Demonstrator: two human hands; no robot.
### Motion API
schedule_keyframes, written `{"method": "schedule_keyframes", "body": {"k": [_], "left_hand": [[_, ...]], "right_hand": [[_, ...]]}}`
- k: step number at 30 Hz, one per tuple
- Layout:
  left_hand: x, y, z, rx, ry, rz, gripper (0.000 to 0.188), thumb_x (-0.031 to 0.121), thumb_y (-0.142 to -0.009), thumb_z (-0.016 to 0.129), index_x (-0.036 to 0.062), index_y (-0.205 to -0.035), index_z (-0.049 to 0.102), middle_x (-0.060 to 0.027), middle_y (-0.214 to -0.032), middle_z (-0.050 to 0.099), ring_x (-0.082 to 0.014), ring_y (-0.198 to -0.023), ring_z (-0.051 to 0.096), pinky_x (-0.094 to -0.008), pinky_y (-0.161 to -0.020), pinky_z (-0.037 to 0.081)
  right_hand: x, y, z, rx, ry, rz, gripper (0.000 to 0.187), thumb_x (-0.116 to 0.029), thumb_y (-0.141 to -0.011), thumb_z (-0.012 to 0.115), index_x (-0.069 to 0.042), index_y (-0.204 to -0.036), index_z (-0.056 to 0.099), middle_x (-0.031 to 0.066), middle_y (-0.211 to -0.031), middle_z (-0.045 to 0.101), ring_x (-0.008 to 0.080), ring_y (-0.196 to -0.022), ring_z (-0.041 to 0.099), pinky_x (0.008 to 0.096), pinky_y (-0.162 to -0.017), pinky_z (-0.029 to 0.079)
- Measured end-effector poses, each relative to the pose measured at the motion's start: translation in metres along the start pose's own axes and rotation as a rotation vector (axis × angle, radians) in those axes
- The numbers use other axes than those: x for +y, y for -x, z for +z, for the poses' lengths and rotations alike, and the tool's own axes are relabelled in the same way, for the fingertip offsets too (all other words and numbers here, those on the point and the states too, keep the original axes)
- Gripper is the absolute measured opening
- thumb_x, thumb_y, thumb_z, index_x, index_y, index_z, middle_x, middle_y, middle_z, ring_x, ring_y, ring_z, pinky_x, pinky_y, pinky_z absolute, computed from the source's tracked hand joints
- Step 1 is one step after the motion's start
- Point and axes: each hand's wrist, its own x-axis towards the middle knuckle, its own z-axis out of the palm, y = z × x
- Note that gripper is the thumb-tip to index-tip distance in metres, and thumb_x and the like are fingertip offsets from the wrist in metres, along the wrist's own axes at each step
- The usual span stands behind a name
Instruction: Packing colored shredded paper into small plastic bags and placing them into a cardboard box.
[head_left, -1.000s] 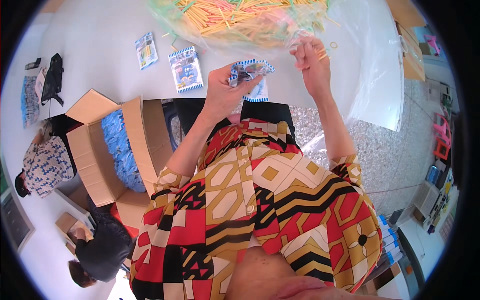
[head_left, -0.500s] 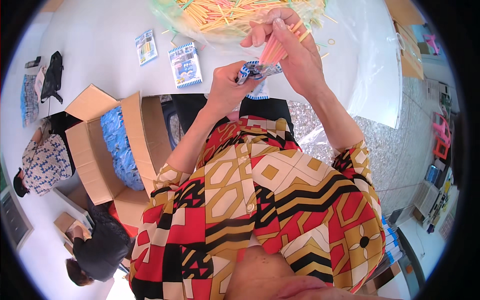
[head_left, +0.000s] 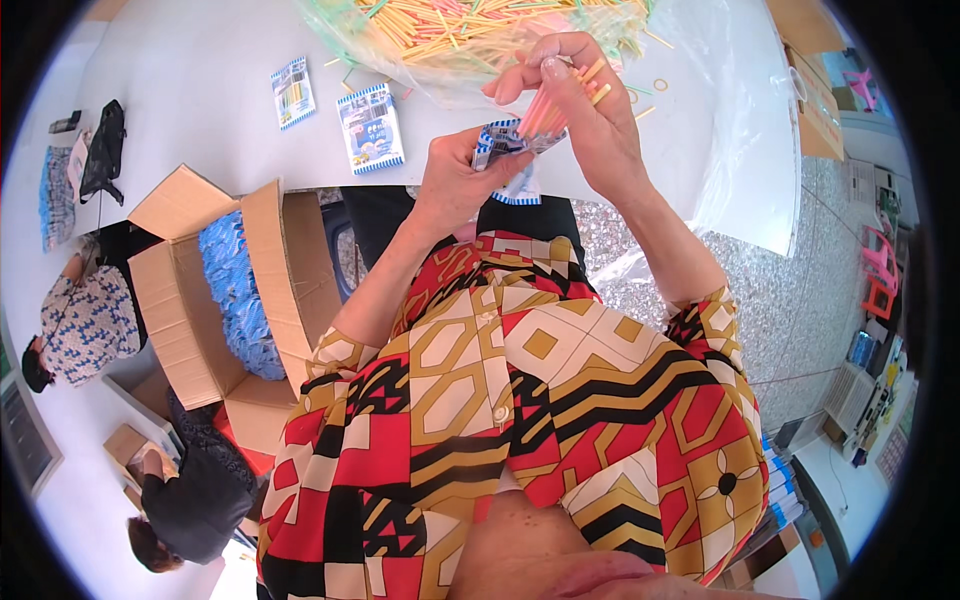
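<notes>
My left hand [head_left: 455, 178] is closed on a small blue-and-white packet [head_left: 503, 143] at the table's near edge. The packet's mouth gapes toward the right. In my right hand [head_left: 600, 125] is a bundle of thin pink and yellow sticks [head_left: 548, 110], pinched between thumb and fingers. Their lower ends reach the mouth of the packet; whether they are inside it I cannot tell exactly. Beyond my hands lies a large clear plastic bag [head_left: 420, 62] heaped with loose yellow, pink and green sticks [head_left: 470, 25].
Two filled packets, a larger one [head_left: 370, 128] and a smaller one [head_left: 293, 93], lie on the white table [head_left: 200, 120] to the left. An open cardboard box [head_left: 178, 300] holding blue packets [head_left: 238, 295] stands below left. Two other people [head_left: 95, 310] work farther left.
My right hand has come slightly down toward the packet with the sticks. The packet's mouth has tipped upward and opened a little more in my left hand.
</notes>
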Motion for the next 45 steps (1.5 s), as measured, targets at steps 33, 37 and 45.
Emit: {"method": "schedule_keyframes", "body": {"k": [33, 37, 45], "left_hand": [[0.005, -0.024, -0.030, 0.117, -0.111, 0.225, 0.021, 0.016, -0.086, 0.065, 0.0006, -0.100, 0.066, 0.0014, -0.071, 0.063, -0.0037, -0.064, 0.051, -0.0216, -0.057, 0.042], [0.009, -0.016, -0.040, 0.146, -0.106, 0.210, 0.021, 0.016, -0.086, 0.065, 0.0003, -0.100, 0.066, 0.0007, -0.071, 0.062, -0.0043, -0.065, 0.051, -0.0221, -0.058, 0.042], [0.010, -0.016, -0.042, 0.084, -0.100, 0.222, 0.022, 0.016, -0.086, 0.064, -0.0002, -0.101, 0.065, -0.0018, -0.077, 0.064, -0.0054, -0.069, 0.054, -0.0226, -0.062, 0.044]], "right_hand": [[0.035, -0.109, -0.098, 0.196, 1.431, -0.306, 0.043, -0.027, -0.092, 0.048, 0.003, -0.122, 0.048, 0.0194, -0.116, 0.055, 0.0250, -0.108, 0.053, 0.0374, -0.090, 0.042], [-0.010, -0.073, -0.049, -0.116, 0.930, 0.023, 0.035, -0.029, -0.093, 0.049, -0.008, -0.121, 0.053, 0.0020, -0.101, 0.059, 0.0090, -0.087, 0.053, 0.0251, -0.076, 0.043], [-0.006, -0.048, -0.035, -0.401, 0.389, 0.213, 0.015, -0.009, -0.089, 0.057, -0.006, -0.102, 0.061, -0.0037, -0.088, 0.059, 0.0018, -0.077, 0.051, 0.0188, -0.065, 0.040]]}}
